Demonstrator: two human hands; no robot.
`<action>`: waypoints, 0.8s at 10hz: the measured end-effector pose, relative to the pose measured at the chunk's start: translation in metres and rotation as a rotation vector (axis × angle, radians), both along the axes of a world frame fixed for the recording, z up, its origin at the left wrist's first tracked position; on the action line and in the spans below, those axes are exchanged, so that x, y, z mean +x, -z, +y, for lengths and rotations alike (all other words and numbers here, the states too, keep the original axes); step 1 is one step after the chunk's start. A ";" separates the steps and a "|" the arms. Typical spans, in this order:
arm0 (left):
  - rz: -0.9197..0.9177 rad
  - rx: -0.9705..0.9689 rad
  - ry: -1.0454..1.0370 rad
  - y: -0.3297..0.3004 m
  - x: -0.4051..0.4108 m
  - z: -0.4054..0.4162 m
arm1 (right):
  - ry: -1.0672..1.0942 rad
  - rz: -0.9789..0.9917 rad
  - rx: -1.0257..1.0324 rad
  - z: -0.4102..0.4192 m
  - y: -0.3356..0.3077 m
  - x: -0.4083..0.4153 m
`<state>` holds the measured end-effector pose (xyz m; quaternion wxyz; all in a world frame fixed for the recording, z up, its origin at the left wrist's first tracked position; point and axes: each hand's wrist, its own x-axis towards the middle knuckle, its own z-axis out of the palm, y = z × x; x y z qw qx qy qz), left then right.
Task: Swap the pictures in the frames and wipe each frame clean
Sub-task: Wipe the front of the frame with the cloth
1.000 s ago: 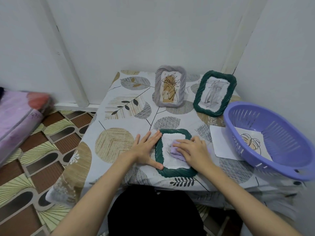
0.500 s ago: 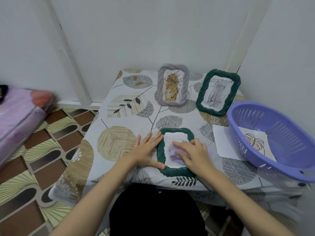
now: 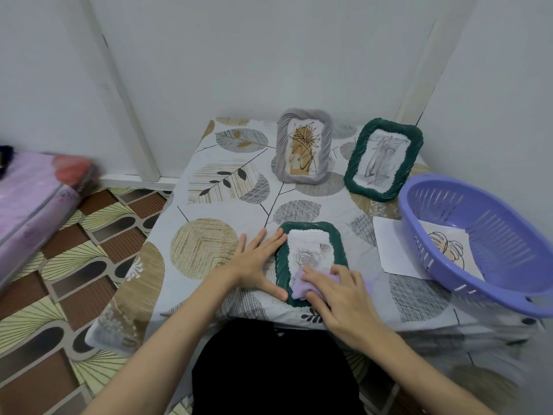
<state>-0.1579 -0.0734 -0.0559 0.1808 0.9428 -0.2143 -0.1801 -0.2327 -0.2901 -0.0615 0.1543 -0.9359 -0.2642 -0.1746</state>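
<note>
**A:** Where was the frame you were cleaning, and how did you have it?

**B:** The flat green frame (image 3: 311, 262) lay face up near the front edge of the table (image 3: 209, 235), right in front of you. Your left hand (image 3: 257, 262) lay beside its left rim, fingers straight and spread, thumb against the lower left corner, bracing rather than gripping. Your right hand (image 3: 338, 290) pressed the purple cloth (image 3: 300, 287) onto the lower part of the frame; whether the fingers pinched the cloth or merely lay flat on it, I cannot tell.

**A:** How would you expect it to handle?

**B:** I'd judge it light and stiff, with a ribbed, rope-like rim that gave your fingers purchase. The clear pane over the rose picture (image 3: 308, 259) looked smooth, so it was likely slippery and possibly fragile. You did well to hold by the rim, not the pane. The cloth was soft and bunched easily.

**A:** And the others?

**B:** The grey frame (image 3: 303, 146) and the standing green frame (image 3: 383, 160) stood upright at the back, well apart from your hands. A loose drawing (image 3: 449, 250) lay in the purple basket (image 3: 484, 217), and a white sheet (image 3: 395, 250) lay partly under it.
</note>
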 end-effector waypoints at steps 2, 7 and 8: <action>-0.005 0.005 -0.001 0.000 0.000 -0.001 | -0.021 -0.049 0.066 -0.008 0.012 0.012; 0.002 0.013 -0.008 -0.003 -0.001 -0.002 | -0.035 -0.061 -0.050 0.003 -0.001 0.036; -0.001 0.008 -0.011 -0.003 -0.002 -0.002 | 0.000 -0.041 -0.016 0.013 0.003 0.032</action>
